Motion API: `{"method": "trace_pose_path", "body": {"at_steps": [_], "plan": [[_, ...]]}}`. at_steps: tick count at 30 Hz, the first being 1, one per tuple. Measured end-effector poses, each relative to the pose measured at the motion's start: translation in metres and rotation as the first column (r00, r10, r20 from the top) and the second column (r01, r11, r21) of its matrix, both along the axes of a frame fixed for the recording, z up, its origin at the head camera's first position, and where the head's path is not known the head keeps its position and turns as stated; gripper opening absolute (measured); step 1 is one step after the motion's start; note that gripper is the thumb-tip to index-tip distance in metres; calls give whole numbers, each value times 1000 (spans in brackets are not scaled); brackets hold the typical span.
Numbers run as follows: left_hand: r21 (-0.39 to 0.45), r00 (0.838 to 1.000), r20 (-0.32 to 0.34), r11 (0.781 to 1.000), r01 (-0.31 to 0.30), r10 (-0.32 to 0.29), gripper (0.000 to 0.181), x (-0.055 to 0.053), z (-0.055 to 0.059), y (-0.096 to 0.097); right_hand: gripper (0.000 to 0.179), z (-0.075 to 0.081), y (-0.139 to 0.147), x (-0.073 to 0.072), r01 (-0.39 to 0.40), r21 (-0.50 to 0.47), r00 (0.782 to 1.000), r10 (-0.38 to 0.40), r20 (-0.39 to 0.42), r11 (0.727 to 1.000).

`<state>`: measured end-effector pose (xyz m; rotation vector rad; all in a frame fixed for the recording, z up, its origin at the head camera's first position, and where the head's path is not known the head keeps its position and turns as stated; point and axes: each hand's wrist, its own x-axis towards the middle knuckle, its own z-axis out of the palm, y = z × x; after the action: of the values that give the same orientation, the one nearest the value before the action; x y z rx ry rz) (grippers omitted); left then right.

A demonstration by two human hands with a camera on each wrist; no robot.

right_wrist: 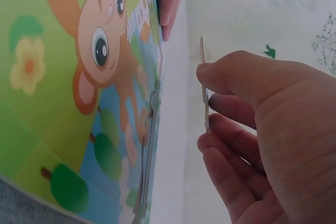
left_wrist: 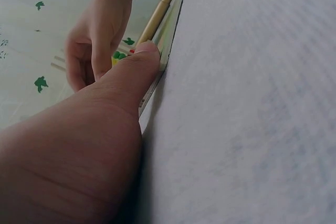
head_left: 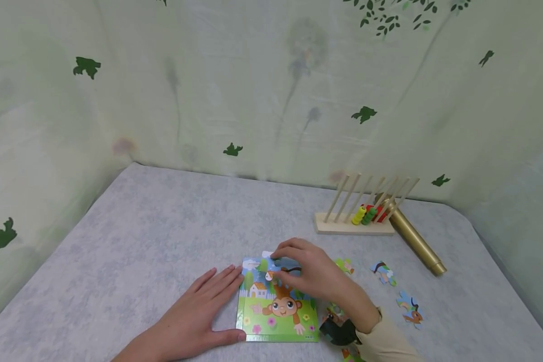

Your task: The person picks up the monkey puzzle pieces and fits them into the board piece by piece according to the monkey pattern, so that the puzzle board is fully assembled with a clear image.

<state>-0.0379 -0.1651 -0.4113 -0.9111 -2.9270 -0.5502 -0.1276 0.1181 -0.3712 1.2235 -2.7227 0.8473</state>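
Right fingers (right_wrist: 226,74) pinching puzzle piece (right_wrist: 203,49) | left fingers (head_left: 223,284) straight, touching monkey board (head_left: 263,326) | corner print (head_left: 309,337) illegible

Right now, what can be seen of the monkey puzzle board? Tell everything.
The monkey puzzle board is a thin, rectangular panel, apparently glossy card, lying flat on the grey table. Its print shows a brown monkey on green grass, with flowers, trees, a house and blue sky. The left hand touches its left edge with thumb and fingertips. Above it, the right hand pinches a puzzle piece, hiding part of the top.
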Motion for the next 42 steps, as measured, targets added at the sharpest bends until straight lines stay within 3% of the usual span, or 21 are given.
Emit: {"method": "trace_pose_path", "body": {"at_steps": [12, 18, 25, 42], "plan": [[9, 1000, -24, 1000, 6, -6, 95, 1, 0, 0, 26, -3, -10, 2, -19, 21, 993, 17, 113, 1000], [4, 997, -77, 1000, 16, -15, 94, 1, -2, -1, 26, -7, -13, 1, -43, 39, 995, 40, 94, 998], [-1, 999, -42, 1000, 12, -12, 95, 1, -1, -1, 25, -9, -17, 2, -49, 76, 995, 43, 85, 996], [2, 998, -62, 1000, 13, -13, 94, 2, 0, 0, 24, -14, -22, 2, -64, 95, 996, 58, 69, 993]]}}
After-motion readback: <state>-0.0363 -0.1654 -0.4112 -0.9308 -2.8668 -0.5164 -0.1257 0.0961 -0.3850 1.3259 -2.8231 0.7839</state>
